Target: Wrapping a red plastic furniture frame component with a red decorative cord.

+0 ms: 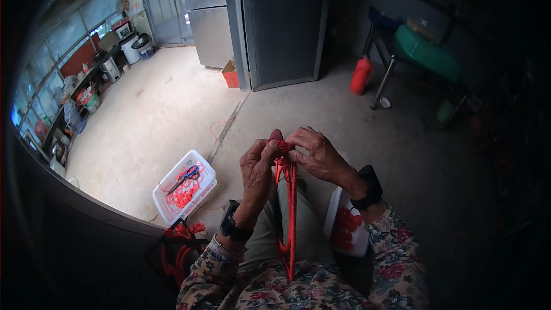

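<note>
A red knotted cord (292,212) hangs in a long loop from my two hands down over my lap. My left hand (258,163) pinches its bunched top end between thumb and fingers. My right hand (317,154) is closed on the same knotted part from the other side, the fingertips of both hands almost meeting. To the left on the floor lies a white plastic tray (162,209) with loose red cord (182,195) and blue-handled scissors (186,177) in it. Just right of my legs is another white tray (361,241) holding red pieces (344,229).
A bundle of red cords (182,252) hangs at my lower left. A red bottle-shaped container (361,76) stands by a metal-legged table (390,77). Ahead are a dark door (287,34), a steel fridge (212,31) and a red box (231,74). Shelves with household goods line the left wall.
</note>
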### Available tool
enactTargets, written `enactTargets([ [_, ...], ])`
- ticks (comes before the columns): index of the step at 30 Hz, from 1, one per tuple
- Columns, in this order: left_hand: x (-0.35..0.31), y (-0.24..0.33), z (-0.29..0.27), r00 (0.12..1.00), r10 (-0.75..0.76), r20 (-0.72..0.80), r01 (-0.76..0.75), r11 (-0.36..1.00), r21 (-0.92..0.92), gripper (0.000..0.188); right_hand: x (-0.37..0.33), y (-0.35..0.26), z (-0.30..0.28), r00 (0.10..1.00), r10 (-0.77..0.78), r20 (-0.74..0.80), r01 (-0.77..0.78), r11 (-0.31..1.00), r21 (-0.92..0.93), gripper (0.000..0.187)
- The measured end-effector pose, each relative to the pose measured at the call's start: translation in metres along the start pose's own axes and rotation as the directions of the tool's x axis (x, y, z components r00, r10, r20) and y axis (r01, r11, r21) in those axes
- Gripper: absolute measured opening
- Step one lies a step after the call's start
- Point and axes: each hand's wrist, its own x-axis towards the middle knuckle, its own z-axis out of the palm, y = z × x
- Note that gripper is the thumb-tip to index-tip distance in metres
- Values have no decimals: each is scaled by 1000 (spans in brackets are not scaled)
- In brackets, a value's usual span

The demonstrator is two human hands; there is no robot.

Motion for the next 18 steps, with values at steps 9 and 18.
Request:
enactTargets([
  [9,-33,-30,-6,934,-338,115,356,902,-242,44,-46,-32,-101,895,432,-112,-64,373,926,26],
  [18,-14,-48,6,718,-500,483,692,443,-570,39,-111,-59,-101,916,402,4,-400,913,-82,26],
])
